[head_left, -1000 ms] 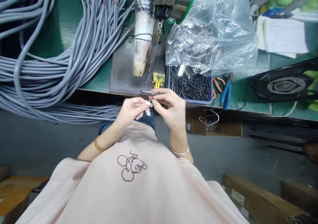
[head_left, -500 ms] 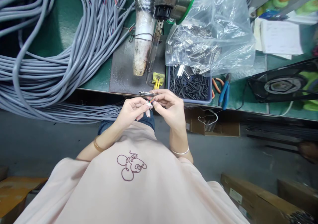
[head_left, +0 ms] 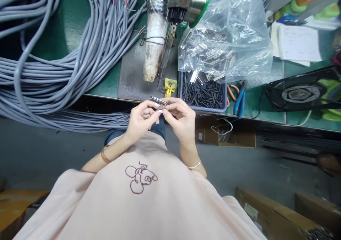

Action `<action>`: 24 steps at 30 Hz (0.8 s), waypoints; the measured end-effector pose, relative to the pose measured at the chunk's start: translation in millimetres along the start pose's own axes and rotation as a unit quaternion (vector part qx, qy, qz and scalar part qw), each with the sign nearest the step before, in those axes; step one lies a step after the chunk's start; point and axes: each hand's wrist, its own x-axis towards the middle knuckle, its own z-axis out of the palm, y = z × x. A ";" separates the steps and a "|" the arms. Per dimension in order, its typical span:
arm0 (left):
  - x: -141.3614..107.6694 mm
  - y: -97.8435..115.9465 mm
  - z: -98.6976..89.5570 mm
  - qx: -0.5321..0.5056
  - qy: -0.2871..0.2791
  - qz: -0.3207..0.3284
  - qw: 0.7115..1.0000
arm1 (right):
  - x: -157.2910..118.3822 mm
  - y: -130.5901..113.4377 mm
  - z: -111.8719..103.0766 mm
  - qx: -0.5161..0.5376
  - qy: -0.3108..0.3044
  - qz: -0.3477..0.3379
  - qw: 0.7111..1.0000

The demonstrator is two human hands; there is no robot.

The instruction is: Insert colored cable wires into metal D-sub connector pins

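In front of my body, my left hand (head_left: 143,116) and my right hand (head_left: 181,118) meet, fingertips nearly touching. Both are closed in a pinch around thin coloured wires (head_left: 161,107). A multi-pin connector (head_left: 157,100), dark with a metal edge, sits just beyond the fingertips, tilted with its left end higher. Which fingers bear the connector is hard to make out. Just past my hands, a yellow clip-like holder (head_left: 168,87) stands on the dark work plate (head_left: 130,80). Over that plate hangs a soldering iron tip (head_left: 165,55) beside a stained white tube (head_left: 153,60).
Bundled grey cables (head_left: 66,69) cover the bench's left. A blue bin (head_left: 204,107) of small black sleeves stands right of the plate, under a clear plastic bag (head_left: 239,37) of connectors. Farther right lie blue-handled cutters (head_left: 240,101), orange-handled pliers (head_left: 232,92) and a black fan (head_left: 301,91).
The connector has tilted, its right end now lower than its left. My fingers have shifted slightly around the wires, which lie flatter between the fingertips.
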 end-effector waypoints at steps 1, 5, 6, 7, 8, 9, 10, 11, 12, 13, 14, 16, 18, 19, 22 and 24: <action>-0.8 -0.8 0.3 0.002 0.010 0.007 1.000 | -1.8 -0.5 1.9 -0.017 0.012 -0.009 1.000; 0.7 -3.2 -2.5 -0.002 0.053 0.036 0.998 | -7.0 2.9 7.0 -0.069 0.062 -0.053 0.994; 2.2 -3.1 -4.1 -0.007 0.064 0.039 0.997 | -7.3 5.0 7.0 -0.083 0.083 -0.072 0.991; 3.9 -2.9 -5.8 -0.013 0.072 0.038 0.997 | -7.1 7.2 6.3 -0.103 0.104 -0.094 0.985; 5.6 -2.4 -7.7 -0.022 0.077 0.034 0.996 | -6.5 9.3 5.1 -0.128 0.126 -0.120 0.976; 7.2 -1.8 -9.5 -0.030 0.079 0.028 0.996 | -5.4 11.1 3.6 -0.156 0.145 -0.148 0.966; 8.7 -1.1 -11.0 -0.040 0.079 0.022 0.996 | -4.0 12.3 1.8 -0.183 0.159 -0.174 0.954; 10.0 -0.3 -12.3 -0.049 0.078 0.016 0.996 | -2.4 12.8 0.2 -0.205 0.170 -0.198 0.943; 11.0 0.6 -13.1 -0.057 0.076 0.010 0.995 | -0.8 12.7 -1.2 -0.221 0.175 -0.217 0.935; 11.9 1.6 -13.6 -0.065 0.074 0.006 0.995 | 0.6 12.0 -2.1 -0.228 0.176 -0.230 0.930; 12.8 2.6 -13.6 -0.072 0.070 0.003 0.995 | 1.7 10.9 -2.4 -0.227 0.173 -0.234 0.929; 14.4 4.3 -13.1 -0.082 0.057 -0.001 0.995 | 2.7 8.6 -1.4 -0.205 0.153 -0.218 0.942; 16.3 4.9 -12.5 -0.086 0.049 0.002 0.995 | 2.3 7.7 1.2 -0.172 0.126 -0.188 0.959; 17.4 4.6 -12.5 -0.086 0.050 0.007 0.995 | 1.9 8.2 2.7 -0.160 0.116 -0.180 0.964; 20.7 1.8 -13.2 -0.075 0.059 0.024 0.995 | 1.5 12.6 6.9 -0.153 0.095 -0.206 0.962; 22.8 -0.1 -13.7 -0.062 0.062 0.037 0.995 | 2.6 16.1 8.7 -0.154 0.089 -0.228 0.957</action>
